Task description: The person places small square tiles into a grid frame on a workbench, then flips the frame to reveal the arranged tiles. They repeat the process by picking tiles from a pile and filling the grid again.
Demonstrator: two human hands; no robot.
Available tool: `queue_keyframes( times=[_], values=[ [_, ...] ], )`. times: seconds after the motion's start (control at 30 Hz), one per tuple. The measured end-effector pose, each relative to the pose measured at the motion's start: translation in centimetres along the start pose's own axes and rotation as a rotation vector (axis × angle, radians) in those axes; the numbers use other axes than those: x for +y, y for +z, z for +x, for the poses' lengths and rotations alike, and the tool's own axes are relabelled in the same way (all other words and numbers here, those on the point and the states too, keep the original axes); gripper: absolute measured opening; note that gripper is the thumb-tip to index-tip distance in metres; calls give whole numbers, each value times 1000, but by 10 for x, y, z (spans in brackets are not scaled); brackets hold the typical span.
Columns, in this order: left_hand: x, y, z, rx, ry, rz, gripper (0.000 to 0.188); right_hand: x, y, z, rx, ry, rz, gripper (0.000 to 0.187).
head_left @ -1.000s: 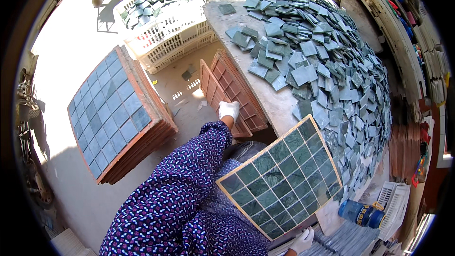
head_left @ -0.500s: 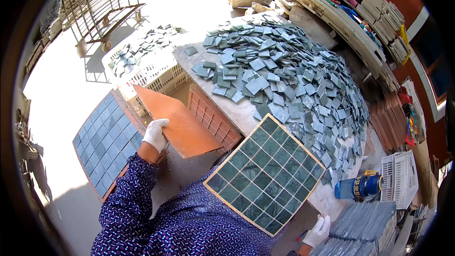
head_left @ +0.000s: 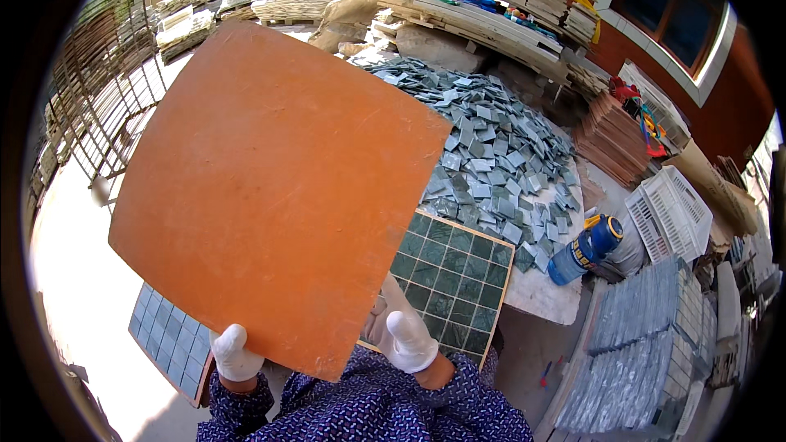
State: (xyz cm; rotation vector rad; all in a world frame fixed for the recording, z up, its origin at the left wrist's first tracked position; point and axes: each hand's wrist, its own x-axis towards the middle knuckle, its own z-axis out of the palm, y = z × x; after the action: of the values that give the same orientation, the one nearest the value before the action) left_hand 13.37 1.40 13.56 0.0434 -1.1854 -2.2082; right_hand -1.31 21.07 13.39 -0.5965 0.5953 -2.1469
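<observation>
A large orange board (head_left: 270,188), thin and square, is held up tilted in front of me and covers much of the view. My gloved left hand (head_left: 235,352) grips its lower edge, thumb on the near face. At its lower right edge, my gloved right hand (head_left: 407,337) is closed, with its fingers partly behind the board. Behind and right of the board lies a framed tray of dark green square tiles (head_left: 452,278), partly hidden. Another tiled panel (head_left: 169,331), greyish blue, shows beneath the board at the left.
Loose tiles (head_left: 499,155) are heaped on the table (head_left: 544,299). A blue bottle (head_left: 585,250) stands at its right edge, near white plastic crates (head_left: 670,213). Wrapped tile stacks (head_left: 630,344) are at the right. A wire cart (head_left: 106,90) stands far left.
The orange board has been lifted and turned its broad face toward me. My right hand has come from the far right to the board's edge. The view has shifted.
</observation>
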Motion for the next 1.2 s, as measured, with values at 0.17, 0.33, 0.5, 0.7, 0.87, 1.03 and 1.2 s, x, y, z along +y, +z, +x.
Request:
queue_keyframes(
  times=[0.17, 0.33, 0.5, 0.7, 0.87, 1.03, 1.2],
  values=[
    [-69, -101, 13, -343, 45, 821, 81, -33, -40, -57, 451, -197, -313, 59],
    [-47, -10, 54, -438, -658, -159, 98, -57, -122, -167, 665, -164, -541, 62],
    [-126, -67, -3, -326, -506, 794, 39, -42, -160, -208, 755, 0, -421, 51],
    [-137, -59, -8, -251, -570, 758, 33, -55, -161, -193, 997, 263, -1041, 47],
    [-148, -56, 27, -433, -321, 1364, 32, -79, -154, -158, 1101, 704, -1547, 49],
    [-183, -84, 70, -316, -320, 1085, 52, -79, -176, -154, 1092, 673, -1762, 46],
    [-214, -36, 123, -336, -760, 274, 51, -88, -262, -172, 1124, 70, -811, 29]
  ],
)
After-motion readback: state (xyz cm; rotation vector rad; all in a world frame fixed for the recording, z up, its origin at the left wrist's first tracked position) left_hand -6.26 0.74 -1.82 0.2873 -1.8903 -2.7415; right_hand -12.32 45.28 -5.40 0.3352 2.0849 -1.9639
